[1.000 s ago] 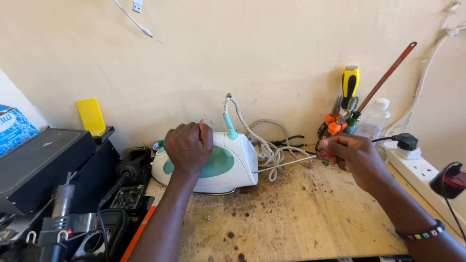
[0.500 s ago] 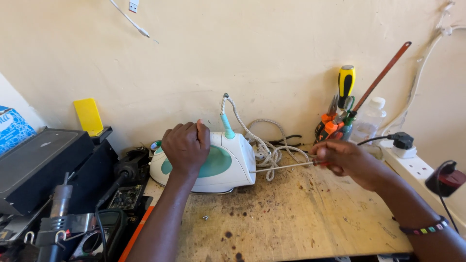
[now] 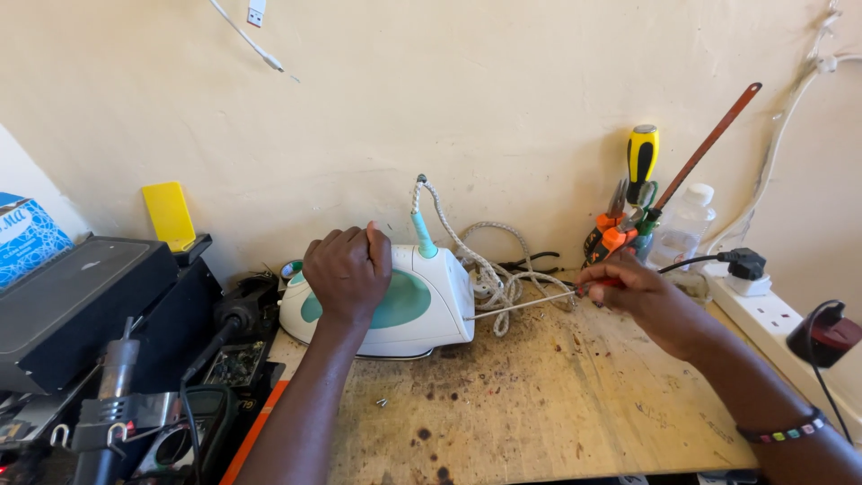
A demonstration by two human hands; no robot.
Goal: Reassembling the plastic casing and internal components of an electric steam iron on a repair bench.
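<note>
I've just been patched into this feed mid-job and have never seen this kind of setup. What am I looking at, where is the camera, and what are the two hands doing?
There is no machine here: a person works with bare hands, and the one picture comes from a camera on that person's head, looking down at a stained workbench against a wall.

The left hand rests on top of a white and green clothes iron lying on the bench. The right hand holds a long screwdriver with a thin metal shaft; its tip meets the iron's rear end.

The iron's braided cord lies coiled behind it. At the wall stand pliers and a yellow screwdriver, a clear bottle and a hacksaw blade. A white power strip runs along the right. At left are dark boxes and tools.
</note>
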